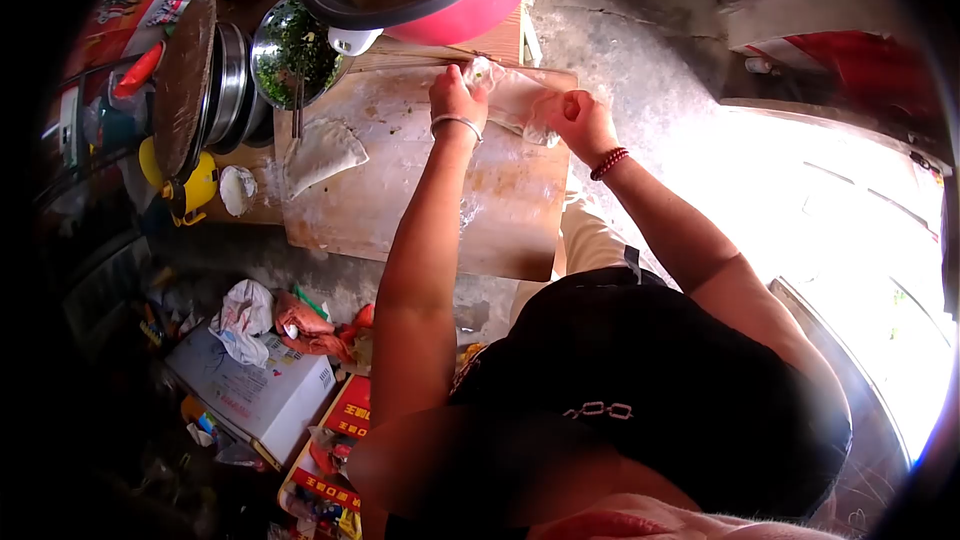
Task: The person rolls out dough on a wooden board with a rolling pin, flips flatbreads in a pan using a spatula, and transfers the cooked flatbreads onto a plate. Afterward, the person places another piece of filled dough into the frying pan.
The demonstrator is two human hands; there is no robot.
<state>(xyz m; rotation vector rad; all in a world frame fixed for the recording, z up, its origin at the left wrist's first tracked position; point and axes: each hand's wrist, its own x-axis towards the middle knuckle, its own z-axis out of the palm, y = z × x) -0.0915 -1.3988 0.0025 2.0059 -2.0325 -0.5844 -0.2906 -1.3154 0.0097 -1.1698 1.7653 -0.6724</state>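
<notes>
My left hand (460, 100), with a bangle at the wrist, is closed on one end of a thin, crinkled whitish plastic bag (517, 98). The other end is in the closed fingers of my right hand (588, 126), which has a red bead bracelet behind it. Between both hands the bag spans the far right part of a floured wooden board (400, 210); its contents cannot be made out. A folded piece of flat dough (322, 155) lies at the board's left side. Beyond it is a metal bowl of chopped greens (293, 52) with chopsticks (297, 105) leaning in it.
A large pink pot (455, 15) stands just beyond the board. To the left are a round brown lid (185, 90), stacked metal pans (230, 80), a yellow object (193, 188) and a small bowl of white powder (238, 190). Boxes (255, 390) sit low at the left.
</notes>
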